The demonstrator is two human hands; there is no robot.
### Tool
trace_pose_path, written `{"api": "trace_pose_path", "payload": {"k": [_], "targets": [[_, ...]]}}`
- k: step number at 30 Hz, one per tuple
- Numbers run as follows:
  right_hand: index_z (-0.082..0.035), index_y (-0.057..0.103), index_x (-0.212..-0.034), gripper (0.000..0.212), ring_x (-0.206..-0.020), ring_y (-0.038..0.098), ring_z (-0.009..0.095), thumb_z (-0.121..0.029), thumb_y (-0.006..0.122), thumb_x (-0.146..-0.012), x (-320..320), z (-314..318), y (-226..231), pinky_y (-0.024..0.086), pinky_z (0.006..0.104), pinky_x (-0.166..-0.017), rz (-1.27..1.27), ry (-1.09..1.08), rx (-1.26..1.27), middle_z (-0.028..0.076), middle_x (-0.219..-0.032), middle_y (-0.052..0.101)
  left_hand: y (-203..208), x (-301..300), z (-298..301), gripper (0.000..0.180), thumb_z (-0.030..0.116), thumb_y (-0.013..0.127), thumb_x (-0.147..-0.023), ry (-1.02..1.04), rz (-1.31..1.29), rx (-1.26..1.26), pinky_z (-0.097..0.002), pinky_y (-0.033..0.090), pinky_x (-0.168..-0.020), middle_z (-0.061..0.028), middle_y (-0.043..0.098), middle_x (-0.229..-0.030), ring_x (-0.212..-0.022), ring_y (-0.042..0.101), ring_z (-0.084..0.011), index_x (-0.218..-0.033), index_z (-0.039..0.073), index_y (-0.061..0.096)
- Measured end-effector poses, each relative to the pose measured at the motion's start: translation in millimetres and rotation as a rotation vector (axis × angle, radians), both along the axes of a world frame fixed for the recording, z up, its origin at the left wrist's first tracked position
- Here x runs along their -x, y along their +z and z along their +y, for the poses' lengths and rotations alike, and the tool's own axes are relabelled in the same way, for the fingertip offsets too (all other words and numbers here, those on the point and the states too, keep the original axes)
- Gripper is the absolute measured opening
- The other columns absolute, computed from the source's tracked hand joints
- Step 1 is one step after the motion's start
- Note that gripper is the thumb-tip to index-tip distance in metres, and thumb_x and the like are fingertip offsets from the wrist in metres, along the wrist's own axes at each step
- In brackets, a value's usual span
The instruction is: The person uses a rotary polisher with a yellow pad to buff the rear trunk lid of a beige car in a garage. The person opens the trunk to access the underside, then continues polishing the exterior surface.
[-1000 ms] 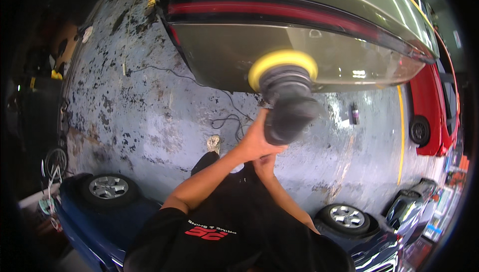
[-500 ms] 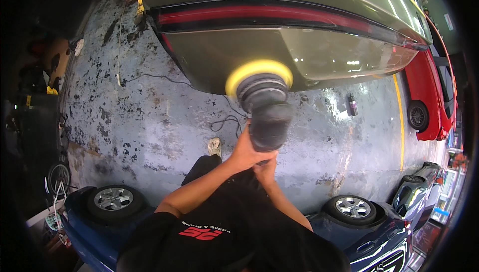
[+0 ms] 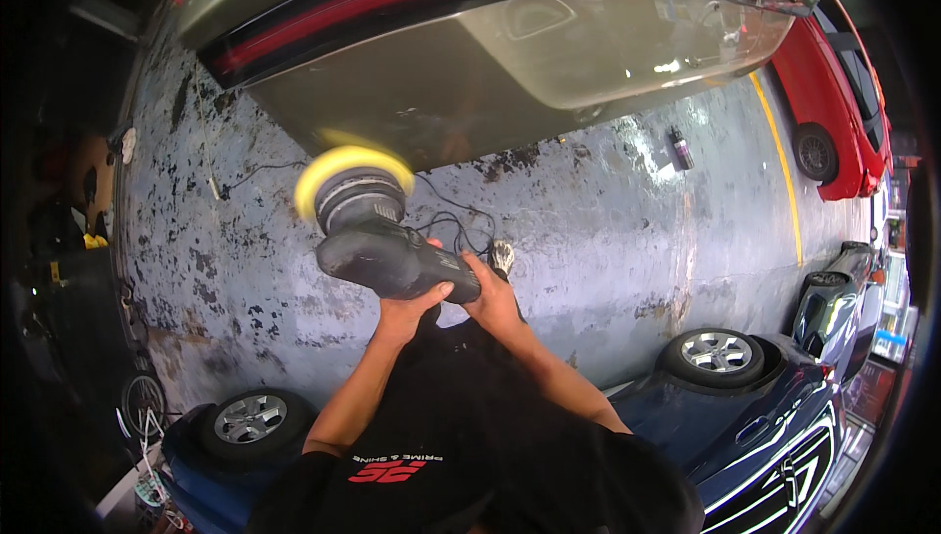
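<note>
A black electric polisher (image 3: 392, 258) with a round yellow foam pad (image 3: 323, 173) is held in both my hands. My left hand (image 3: 410, 311) wraps around the underside of its body, thumb along the side. The rear grip sits in my right hand (image 3: 493, 301), fingers closed around it. The pad's rim looks blurred and lies at the lower left edge of an olive-green car's rear panel (image 3: 402, 103); whether it touches is unclear. Above runs a long red tail-light strip (image 3: 392, 7).
A black cord (image 3: 459, 216) loops on the worn grey floor (image 3: 588, 269) near my shoe (image 3: 503, 256). A dark bottle (image 3: 681, 148) stands to the right. A red car (image 3: 833, 108) is at right, a dark blue car (image 3: 686, 426) behind me, and a bicycle wheel (image 3: 144, 403) at lower left.
The polisher has swung left and its body has tilted from upright to slanting. My hands have moved with it, the left lower along the body. The whole view has shifted over the car.
</note>
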State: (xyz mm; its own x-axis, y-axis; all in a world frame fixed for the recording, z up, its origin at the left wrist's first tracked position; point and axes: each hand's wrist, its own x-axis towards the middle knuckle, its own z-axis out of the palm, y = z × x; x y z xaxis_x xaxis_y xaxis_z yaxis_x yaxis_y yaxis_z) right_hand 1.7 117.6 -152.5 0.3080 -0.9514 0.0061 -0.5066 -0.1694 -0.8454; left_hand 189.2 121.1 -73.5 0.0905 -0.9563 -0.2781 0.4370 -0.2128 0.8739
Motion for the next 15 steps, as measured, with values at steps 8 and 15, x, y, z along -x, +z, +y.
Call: {"api": "trace_pose_path", "payload": {"k": [8, 15], "targets": [[-0.012, 0.039, -0.155, 0.099, -0.107, 0.074, 0.042, -0.006, 0.093, -0.072, 62, -8, -5, 0.062, 0.0446, -0.088, -0.167, -0.185, 0.056, 0.022, -0.128, 0.071, 8, 80, -46, 0.068, 0.007, 0.096, -0.075, -0.091, -0.077, 0.070, -0.0367, 0.053, -0.101, -0.0076, 0.068, -0.126, -0.115, 0.064, -0.0166, -0.133, 0.001, 0.061], [-0.005, 0.044, -0.152, 0.096, -0.087, 0.075, 0.037, -0.009, 0.090, -0.069, 77, -37, 60, 0.062, 0.0438, -0.074, 0.126, 0.005, 0.316, 0.019, -0.110, 0.073, 41, 57, -53, 0.066, 0.003, 0.091, -0.078, -0.136, -0.090, 0.192, -0.0370, 0.052, -0.104, -0.0084, 0.067, -0.128, -0.120, 0.062, -0.0179, -0.136, 0.002, 0.059]]}}
